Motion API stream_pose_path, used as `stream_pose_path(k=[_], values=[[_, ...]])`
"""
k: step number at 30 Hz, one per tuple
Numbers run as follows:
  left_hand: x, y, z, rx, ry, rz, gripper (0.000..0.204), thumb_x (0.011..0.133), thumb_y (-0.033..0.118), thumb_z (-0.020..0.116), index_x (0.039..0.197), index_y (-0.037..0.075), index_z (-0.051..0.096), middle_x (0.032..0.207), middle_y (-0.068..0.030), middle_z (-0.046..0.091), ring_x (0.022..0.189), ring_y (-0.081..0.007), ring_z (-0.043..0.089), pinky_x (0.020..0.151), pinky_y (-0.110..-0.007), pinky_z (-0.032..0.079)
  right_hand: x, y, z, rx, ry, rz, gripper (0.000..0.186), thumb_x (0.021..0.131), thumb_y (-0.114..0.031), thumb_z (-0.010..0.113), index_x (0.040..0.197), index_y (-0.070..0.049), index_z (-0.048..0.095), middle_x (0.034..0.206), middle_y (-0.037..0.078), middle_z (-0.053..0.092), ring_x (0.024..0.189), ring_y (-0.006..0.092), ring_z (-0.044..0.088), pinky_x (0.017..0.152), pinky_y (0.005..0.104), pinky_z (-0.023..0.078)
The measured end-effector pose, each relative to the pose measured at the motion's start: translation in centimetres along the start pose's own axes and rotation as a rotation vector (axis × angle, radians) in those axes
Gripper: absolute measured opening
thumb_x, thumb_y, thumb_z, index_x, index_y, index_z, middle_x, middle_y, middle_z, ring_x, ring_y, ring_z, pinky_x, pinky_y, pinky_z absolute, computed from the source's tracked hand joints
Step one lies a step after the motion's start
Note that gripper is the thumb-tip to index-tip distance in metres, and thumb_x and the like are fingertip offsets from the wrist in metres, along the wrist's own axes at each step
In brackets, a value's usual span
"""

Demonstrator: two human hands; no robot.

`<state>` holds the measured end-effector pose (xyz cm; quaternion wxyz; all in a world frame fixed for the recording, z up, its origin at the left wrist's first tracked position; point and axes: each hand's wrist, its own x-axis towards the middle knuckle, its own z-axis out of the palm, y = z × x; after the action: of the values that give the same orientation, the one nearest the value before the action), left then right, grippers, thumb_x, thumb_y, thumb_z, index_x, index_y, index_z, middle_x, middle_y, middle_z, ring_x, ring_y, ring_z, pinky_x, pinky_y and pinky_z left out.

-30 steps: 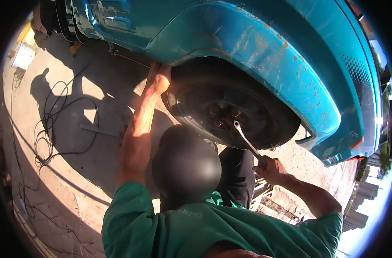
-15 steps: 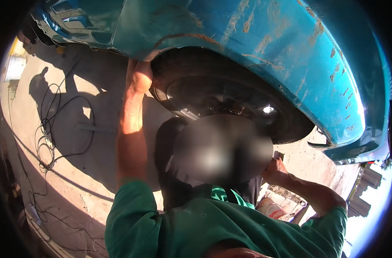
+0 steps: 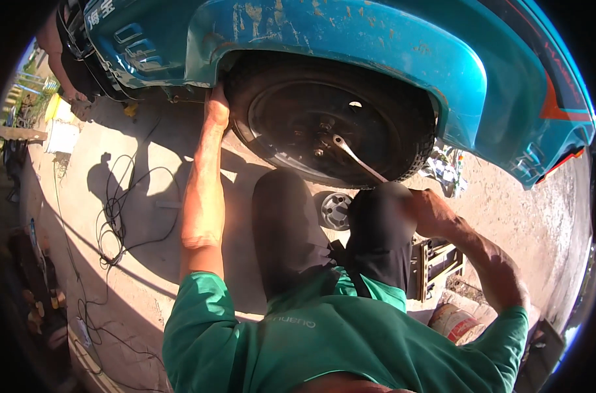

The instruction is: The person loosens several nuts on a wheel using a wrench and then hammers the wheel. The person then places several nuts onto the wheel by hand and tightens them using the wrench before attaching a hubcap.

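A wheel with a black tyre (image 3: 249,141) and dark rim stands under the scraped blue fender (image 3: 350,29) of a vehicle. My left hand (image 3: 216,108) rests at the tyre's left side, below the fender edge; its fingers are hidden. A metal wrench (image 3: 357,157) has its head at the nuts by the wheel's hub (image 3: 325,124) and slants down to the right. My right hand (image 3: 435,213) is closed around the wrench's lower end, partly covered by my knee (image 3: 379,229) and a blurred patch. A grey round hub cover (image 3: 336,211) with holes lies on the ground between my knees.
Black cable (image 3: 111,229) lies looped on the concrete to the left. A white bucket (image 3: 62,134) stands at far left, near a person's bare limb (image 3: 52,49). At right are a slatted frame (image 3: 436,265) and a white-and-red bucket (image 3: 455,322).
My view has pulled back and shifted, bringing the wrench, hub cover and slatted frame into sight. My left hand stays at the tyre's side; my right remains low at the right.
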<state>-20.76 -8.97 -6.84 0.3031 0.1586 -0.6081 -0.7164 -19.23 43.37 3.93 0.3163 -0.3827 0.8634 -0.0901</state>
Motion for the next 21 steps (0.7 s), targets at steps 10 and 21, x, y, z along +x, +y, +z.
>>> stream_pose_path(k=[10,21], values=[[-0.6,0.0,-1.2,0.019,0.052,-0.074,0.058,0.109,0.041,0.038,0.153,0.005,0.045,0.151,-0.0092,0.053,0.137,-0.0235,0.051,0.117,-0.037,0.04,-9.5,-1.5,4.8,0.544,-0.008,0.384,0.03,0.09,-0.026,0.067,0.09,0.004,0.063,0.067,0.019,0.063,0.061,0.0258,0.062,0.062,0.0418,0.05],[-2.5,-1.9,-1.2,-0.193,0.134,-0.108,0.06,0.107,0.043,0.04,0.151,0.004,0.047,0.152,-0.0094,0.053,0.136,-0.026,0.053,0.117,-0.038,0.041,-8.6,-1.3,9.2,0.674,-0.061,0.378,0.033,0.093,-0.031,0.07,0.089,0.001,0.061,0.064,0.013,0.06,0.061,0.0226,0.06,0.06,0.0393,0.048]])
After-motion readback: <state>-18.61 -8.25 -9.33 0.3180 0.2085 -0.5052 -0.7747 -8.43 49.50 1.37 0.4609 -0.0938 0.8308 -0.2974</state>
